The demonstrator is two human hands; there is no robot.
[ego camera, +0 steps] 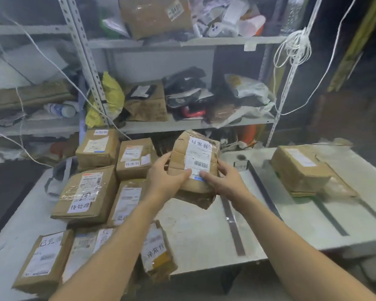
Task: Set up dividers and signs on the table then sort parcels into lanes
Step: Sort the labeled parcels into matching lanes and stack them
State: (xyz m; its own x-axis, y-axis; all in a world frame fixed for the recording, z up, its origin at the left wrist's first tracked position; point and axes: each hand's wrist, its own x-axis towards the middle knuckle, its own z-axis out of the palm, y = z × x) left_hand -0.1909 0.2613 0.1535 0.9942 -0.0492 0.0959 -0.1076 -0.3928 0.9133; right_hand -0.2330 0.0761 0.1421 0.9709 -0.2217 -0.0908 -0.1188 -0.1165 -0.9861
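A brown cardboard parcel with a white shipping label and a handwritten paper tag is lifted above the white table. My left hand grips its left edge, thumb on the front. My right hand grips its right edge, thumb on the label. Several labelled parcels lie piled on the table's left half. Dark divider strips run across the table's right half, marking lanes. A small white sign stands at the far end of one strip. One parcel lies in a lane at the right.
Metal shelving stands behind the table, loaded with boxes, bags and packaging. White cords hang from the shelf post at the right. A grey bag hangs at the table's far left corner. The floor lies beyond the near edge.
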